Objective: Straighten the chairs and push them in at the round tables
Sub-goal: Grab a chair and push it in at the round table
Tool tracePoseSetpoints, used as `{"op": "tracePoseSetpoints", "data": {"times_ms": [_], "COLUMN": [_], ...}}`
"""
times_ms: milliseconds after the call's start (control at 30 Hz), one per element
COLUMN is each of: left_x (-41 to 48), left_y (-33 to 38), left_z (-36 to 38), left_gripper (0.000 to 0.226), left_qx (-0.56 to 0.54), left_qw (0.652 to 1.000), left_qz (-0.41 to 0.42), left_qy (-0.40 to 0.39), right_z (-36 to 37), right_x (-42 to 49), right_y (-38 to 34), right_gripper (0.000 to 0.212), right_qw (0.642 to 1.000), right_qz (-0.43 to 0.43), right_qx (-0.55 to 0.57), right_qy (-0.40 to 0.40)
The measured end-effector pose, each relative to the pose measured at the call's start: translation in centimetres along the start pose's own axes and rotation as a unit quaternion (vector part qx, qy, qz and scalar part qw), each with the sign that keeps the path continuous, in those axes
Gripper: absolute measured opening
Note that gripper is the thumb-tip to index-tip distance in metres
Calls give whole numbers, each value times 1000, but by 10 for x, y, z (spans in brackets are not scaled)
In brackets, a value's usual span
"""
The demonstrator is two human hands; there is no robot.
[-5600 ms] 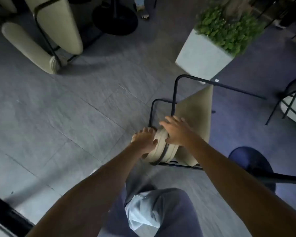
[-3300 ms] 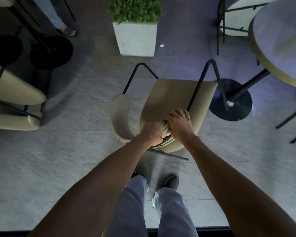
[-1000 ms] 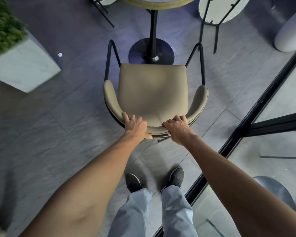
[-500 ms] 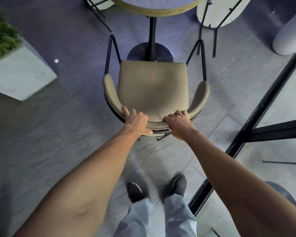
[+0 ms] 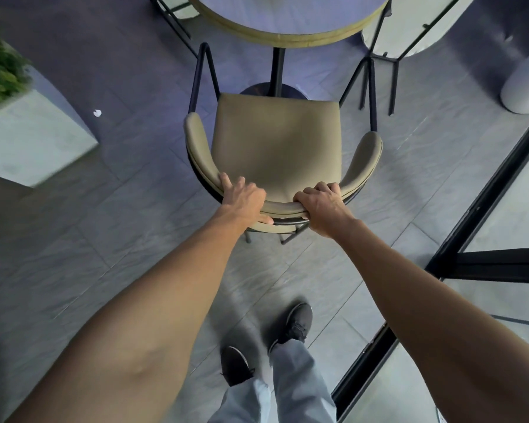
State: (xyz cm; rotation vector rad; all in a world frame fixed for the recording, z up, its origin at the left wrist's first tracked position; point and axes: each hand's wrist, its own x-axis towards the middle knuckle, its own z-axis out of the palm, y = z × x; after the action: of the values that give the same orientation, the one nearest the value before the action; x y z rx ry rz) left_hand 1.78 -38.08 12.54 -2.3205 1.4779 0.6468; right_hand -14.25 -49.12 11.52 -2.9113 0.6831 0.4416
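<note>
Grey stone tiles run underfoot, with my dark shoes [image 5: 293, 323] planted just behind the hands and a black-framed glass partition [image 5: 483, 209] slanting off to the right of them. Both arms reach forward. My left hand [image 5: 244, 198] is closed over the top edge of the backrest, fingers curled onto the inner face and thumb along the outside; my right hand [image 5: 321, 206] is clamped on the same padded rail, knuckles up, a little apart from the left. Directly ahead of the hands sits the beige armchair [image 5: 275, 141], square to me, its black tube arms pointing away.

Compared with a second ago, the chair has slid forward: the front edge of the seat now covers most of the table's black base disc [image 5: 258, 88], which showed whole beyond it then. Beyond the seat stands the centre post, and above it the round table [image 5: 287, 22], its yellow rim already overhanging the chair's front legs. I judge the chair straight and nearly home, with only a short push left before the arms meet the rim.

Further out, a pale second chair [image 5: 409, 29] stands beyond my right hand, and a concrete planter [image 5: 28, 138] with greenery lies well off to the left.
</note>
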Motion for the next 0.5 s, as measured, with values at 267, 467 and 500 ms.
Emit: {"op": "tracePoseSetpoints", "data": {"times_ms": [267, 467, 500], "left_x": [47, 72, 75], "left_y": [-13, -18, -18], "left_z": [-28, -42, -43], "left_gripper": [54, 59, 59], "left_qx": [4, 4, 5], "left_qw": [1000, 1000, 1000], "left_qz": [-2, -11, -13], "left_qy": [-2, -15, -20], "right_z": [-14, -20, -20], "right_x": [50, 76, 78], "right_y": [25, 41, 42], "right_gripper": [37, 35, 34], "right_qw": [1000, 1000, 1000], "right_qz": [-9, -22, -23], "right_qx": [1, -4, -4], "right_qy": [-5, -6, -3]}}
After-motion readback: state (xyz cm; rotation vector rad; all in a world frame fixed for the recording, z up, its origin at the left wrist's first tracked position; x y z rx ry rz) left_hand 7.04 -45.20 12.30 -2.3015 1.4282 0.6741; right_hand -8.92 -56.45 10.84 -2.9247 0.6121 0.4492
